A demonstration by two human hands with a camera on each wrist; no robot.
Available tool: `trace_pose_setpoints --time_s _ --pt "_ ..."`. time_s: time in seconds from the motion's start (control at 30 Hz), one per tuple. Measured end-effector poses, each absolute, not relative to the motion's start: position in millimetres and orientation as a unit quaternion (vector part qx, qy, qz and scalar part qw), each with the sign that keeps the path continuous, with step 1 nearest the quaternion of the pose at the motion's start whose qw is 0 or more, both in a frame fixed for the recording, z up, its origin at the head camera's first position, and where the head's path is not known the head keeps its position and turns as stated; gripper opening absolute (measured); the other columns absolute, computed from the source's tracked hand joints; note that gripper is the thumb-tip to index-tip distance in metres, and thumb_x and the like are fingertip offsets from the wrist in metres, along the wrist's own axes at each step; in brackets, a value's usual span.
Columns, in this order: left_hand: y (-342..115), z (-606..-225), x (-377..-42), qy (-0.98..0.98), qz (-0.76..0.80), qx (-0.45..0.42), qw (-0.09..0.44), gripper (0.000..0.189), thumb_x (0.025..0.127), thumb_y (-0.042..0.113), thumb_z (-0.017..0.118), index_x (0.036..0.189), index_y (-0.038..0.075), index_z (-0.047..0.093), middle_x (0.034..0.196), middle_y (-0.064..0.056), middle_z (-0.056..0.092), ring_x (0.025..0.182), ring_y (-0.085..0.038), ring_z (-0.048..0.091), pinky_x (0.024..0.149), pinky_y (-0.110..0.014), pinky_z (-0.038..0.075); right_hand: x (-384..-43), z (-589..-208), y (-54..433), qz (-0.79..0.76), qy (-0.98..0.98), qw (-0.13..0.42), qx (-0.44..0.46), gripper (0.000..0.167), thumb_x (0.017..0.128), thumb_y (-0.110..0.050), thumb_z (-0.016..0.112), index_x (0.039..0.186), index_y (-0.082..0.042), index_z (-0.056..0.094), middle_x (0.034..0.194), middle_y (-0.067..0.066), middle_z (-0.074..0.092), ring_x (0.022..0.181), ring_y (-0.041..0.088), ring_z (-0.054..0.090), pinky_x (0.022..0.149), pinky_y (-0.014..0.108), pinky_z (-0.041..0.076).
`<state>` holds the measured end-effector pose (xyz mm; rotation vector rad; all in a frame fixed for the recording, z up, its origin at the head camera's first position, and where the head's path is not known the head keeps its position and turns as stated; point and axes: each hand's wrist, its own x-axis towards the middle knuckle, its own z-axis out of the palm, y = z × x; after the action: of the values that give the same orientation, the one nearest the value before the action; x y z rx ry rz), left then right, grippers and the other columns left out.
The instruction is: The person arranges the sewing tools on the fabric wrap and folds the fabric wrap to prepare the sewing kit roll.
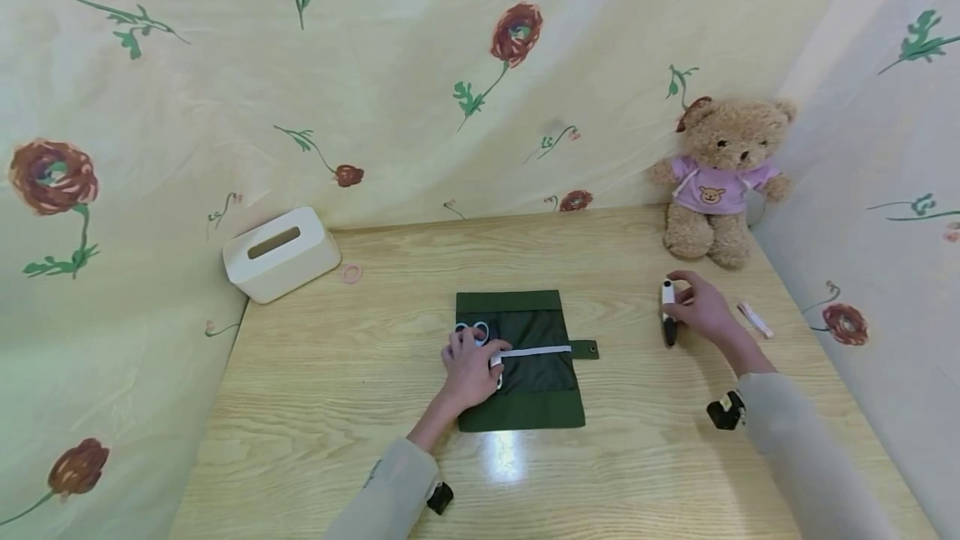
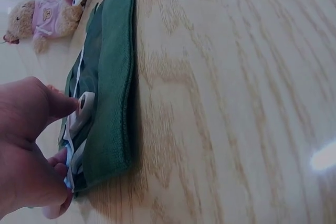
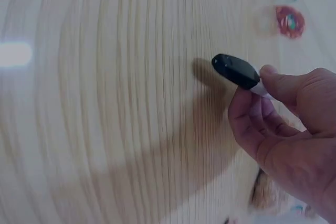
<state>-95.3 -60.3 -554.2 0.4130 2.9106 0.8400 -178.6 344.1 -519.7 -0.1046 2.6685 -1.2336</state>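
Note:
A dark green fabric tool roll (image 1: 521, 411) lies unfolded on the table, crossed by a white elastic strap (image 1: 536, 351). My left hand (image 1: 471, 369) rests over its left part, fingers near the light blue scissors handles (image 1: 482, 329). In the left wrist view, its thumb touches a white piece with a round hole (image 2: 85, 104) tucked at the strap. Right of the roll, my right hand (image 1: 705, 307) holds a white, pen-like tool with a black end (image 1: 669, 327). Thumb and fingers pinch its white part, black end pointing away from the palm (image 3: 236, 70).
Right of my right hand lies a small white and pink strip (image 1: 754, 320). A teddy bear (image 1: 723, 182) in a lilac top sits at the back right. At the back left stand a white tissue box (image 1: 288, 261) and a pink ring (image 1: 351, 273). Floral cloth hangs behind the table.

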Motion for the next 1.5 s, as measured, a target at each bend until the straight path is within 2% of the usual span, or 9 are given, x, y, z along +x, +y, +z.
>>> trace_pose_setpoints --time_s 0.17,0.4,1.0,1.5 --pt "-58 -556 -94 0.949 0.286 0.129 0.038 0.027 0.091 0.012 0.071 0.116 0.024 0.071 0.127 -0.017 0.044 0.119 -0.041 0.031 0.09 -0.059 0.028 -181 -525 316 -0.472 0.874 0.106 -0.041 0.061 0.094 0.002 0.065 0.144 0.01 0.032 0.101 0.026 0.054 0.076 0.017 0.058 0.064 0.037 0.056" --pt "-58 -556 -92 0.947 0.294 0.125 0.022 0.027 0.089 0.009 0.071 0.111 0.024 0.07 0.126 -0.018 0.045 0.118 -0.042 0.032 0.089 -0.059 0.028 -186 -527 279 -0.51 0.85 0.119 -0.051 0.06 0.096 0.001 0.063 0.147 0.007 0.032 0.102 0.024 0.053 0.08 0.022 0.059 0.066 0.037 0.056" --pt "-56 -553 -91 0.946 0.299 0.119 0.03 0.027 0.09 0.008 0.071 0.113 0.023 0.069 0.128 -0.017 0.043 0.12 -0.041 0.031 0.091 -0.06 0.027 -199 -531 181 -0.584 0.792 0.158 -0.081 0.053 0.096 0.008 0.058 0.143 0.002 0.035 0.105 0.025 0.054 0.082 0.029 0.063 0.068 0.042 0.058" --pt "-57 -550 -91 0.947 0.298 0.117 0.034 0.026 0.09 0.009 0.071 0.113 0.023 0.069 0.129 -0.018 0.043 0.121 -0.041 0.03 0.091 -0.06 0.027 -196 -534 139 -0.588 0.783 0.176 -0.099 0.049 0.095 0.01 0.059 0.139 0.001 0.039 0.103 0.025 0.06 0.084 0.031 0.066 0.068 0.042 0.058"
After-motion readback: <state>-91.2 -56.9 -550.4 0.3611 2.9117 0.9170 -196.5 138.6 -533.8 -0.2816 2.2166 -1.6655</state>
